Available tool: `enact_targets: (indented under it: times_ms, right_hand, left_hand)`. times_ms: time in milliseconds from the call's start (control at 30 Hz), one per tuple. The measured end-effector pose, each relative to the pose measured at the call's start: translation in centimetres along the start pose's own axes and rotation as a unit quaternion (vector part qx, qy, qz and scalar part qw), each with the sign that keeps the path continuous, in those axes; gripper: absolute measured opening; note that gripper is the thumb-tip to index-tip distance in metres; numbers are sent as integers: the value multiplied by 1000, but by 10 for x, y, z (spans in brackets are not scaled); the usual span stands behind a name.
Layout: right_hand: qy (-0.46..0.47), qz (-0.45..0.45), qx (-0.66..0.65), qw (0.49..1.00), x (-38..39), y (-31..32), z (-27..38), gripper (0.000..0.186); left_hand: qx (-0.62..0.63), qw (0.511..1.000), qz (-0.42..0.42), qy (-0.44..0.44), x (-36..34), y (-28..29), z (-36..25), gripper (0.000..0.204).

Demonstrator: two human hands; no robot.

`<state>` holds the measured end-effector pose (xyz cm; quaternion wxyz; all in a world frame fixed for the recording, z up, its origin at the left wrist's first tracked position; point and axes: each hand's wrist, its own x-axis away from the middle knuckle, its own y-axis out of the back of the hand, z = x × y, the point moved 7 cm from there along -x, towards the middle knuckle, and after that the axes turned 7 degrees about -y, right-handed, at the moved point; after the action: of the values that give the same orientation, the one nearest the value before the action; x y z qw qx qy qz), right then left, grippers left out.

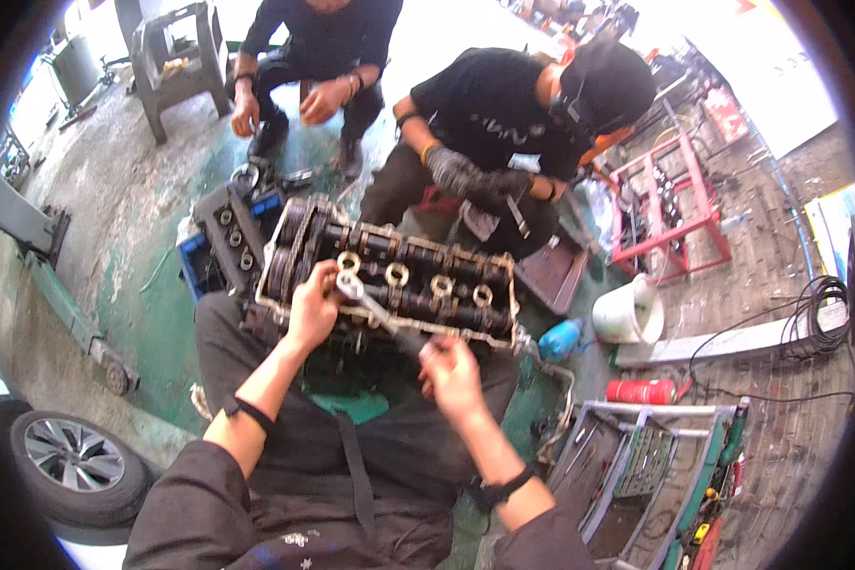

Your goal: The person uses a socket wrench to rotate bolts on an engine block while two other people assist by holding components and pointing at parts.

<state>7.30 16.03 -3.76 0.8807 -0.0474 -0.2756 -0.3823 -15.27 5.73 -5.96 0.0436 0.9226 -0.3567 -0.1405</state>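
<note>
An engine cylinder head [418, 275] with its camshafts exposed lies in front of my knees, a pale gasket line along its edge and a timing chain at its left end. Slanting over its near side is a silver ratchet wrench [380, 312]. My right hand [453, 375] is closed round the dark handle end. At the ratchet's round head, the fingers of my left hand [315, 306] are curled against it; what lies beneath them is hidden. Several light round rings [441, 285] show between the camshafts.
Opposite me a gloved co-worker [513, 133] crouches with a tool; another person [323, 57] squats behind. A valve cover [228, 233] rests left of the engine. To the right are a white bucket [627, 312], a red cylinder [641, 391] and a tool tray [636, 465].
</note>
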Motion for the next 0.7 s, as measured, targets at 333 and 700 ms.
enact_targets:
  times_ms: [333,700]
  right_hand:
    - [-161,211,72,961,10,-26,-24,30]
    - [-97,260,-12,961,27,-137,-27,30]
  left_hand:
    - [-37,998,31,29,6,-12,-3,32]
    - [1,997,67,-24,-5,-14,1,33]
